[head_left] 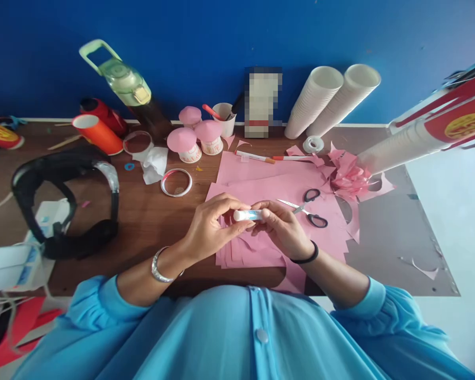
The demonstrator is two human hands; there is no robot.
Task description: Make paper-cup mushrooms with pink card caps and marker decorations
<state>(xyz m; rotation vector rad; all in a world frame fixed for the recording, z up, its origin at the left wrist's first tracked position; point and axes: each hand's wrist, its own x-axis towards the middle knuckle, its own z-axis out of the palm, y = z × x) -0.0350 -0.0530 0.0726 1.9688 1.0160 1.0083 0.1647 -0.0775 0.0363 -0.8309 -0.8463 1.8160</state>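
Between my two hands is a small white glue stick (248, 215) with a blue label, held level above the table. My left hand (211, 224) pinches its white end between thumb and fingers. My right hand (282, 227) grips the other end, its thumb lying along the tube. Whether the cap is on cannot be made out. Beneath my hands lie stacked sheets of pink paper (257, 182). Scissors with black handles (311, 208) rest on the paper, just right of my right hand, blades apart.
Pink-roofed paper cups (190, 153) stand behind my left hand, near a tape roll (176, 182). Two tall stacks of white cups (320, 97) lean against the blue wall. Pink scraps (348, 177) lie right. A black headband-like device (65, 203) and a bottle (130, 87) are left.
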